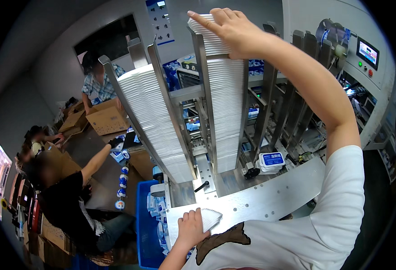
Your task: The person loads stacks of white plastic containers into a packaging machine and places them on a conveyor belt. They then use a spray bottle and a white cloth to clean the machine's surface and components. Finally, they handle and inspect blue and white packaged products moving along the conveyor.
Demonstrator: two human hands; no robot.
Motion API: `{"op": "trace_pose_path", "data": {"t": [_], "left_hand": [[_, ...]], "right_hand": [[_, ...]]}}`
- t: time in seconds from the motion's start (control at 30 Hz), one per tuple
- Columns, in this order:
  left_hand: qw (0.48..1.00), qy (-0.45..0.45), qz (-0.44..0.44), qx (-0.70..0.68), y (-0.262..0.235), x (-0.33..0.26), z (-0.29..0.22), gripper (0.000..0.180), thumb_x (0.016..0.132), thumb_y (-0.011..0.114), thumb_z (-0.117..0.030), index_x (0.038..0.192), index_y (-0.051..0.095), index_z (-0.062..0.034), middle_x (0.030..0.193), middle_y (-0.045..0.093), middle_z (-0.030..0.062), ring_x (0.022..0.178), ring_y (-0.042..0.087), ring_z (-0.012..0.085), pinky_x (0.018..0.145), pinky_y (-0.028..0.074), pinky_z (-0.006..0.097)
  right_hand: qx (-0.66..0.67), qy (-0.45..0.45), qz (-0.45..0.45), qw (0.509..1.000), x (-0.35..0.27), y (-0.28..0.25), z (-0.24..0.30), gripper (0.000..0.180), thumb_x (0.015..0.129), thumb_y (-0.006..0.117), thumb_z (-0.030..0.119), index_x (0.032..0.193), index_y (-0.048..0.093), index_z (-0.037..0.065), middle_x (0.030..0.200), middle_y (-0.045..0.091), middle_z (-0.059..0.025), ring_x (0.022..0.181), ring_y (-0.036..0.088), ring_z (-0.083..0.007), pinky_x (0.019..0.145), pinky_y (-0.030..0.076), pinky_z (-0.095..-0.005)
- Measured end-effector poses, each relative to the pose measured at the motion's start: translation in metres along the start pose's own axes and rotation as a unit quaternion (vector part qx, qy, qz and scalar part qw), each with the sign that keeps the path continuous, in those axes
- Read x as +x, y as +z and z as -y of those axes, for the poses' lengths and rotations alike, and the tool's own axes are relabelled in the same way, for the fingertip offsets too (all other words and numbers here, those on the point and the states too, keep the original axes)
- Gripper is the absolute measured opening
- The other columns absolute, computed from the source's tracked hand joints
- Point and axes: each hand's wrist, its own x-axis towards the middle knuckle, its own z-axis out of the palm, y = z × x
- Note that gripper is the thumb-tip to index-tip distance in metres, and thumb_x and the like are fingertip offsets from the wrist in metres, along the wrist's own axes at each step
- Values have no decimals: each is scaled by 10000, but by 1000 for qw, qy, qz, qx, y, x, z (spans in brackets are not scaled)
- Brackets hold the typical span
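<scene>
The person's right hand (240,36) is at the top of the right stack (227,99) of white sheets, index finger stretched out to the left and the other fingers bent; whether it grips the sheets I cannot tell. A dark seam crosses this stack just below the hand. The stack stands between metal rails, and a left stack (150,117) stands in its own rails beside it.

The left hand (191,228) is low at the near edge, touching a small pile (211,219) of white sheets on the metal table (252,204); its exact hold is unclear. Left of the table is a blue bin (142,225) of packets. White-and-blue packs (271,162) sit right of the right stack, on the far side of the table.
</scene>
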Motion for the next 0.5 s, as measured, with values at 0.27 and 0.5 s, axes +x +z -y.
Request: {"op": "trace_pose_path", "data": {"t": [0.27, 0.5], "left_hand": [[1000, -4, -2, -1, -1, 2, -3, 858, 585, 756, -362, 1266, 409, 27, 1024, 502, 130, 955, 498, 298, 753, 408, 438], [1000, -4, 7, 3, 0, 4, -2, 861, 583, 751, -366, 1269, 408, 26, 1020, 502, 134, 955, 499, 295, 752, 407, 430]], "right_hand": [[495, 116, 227, 831, 25, 32, -77, 599, 584, 845, 428, 936, 454, 141, 929, 597, -114, 1005, 560, -240, 795, 477, -354], [600, 156, 142, 772, 17, 50, -81, 603, 563, 839, 495, 891, 465, 155, 813, 581, -76, 889, 559, -210, 733, 406, -296]]}}
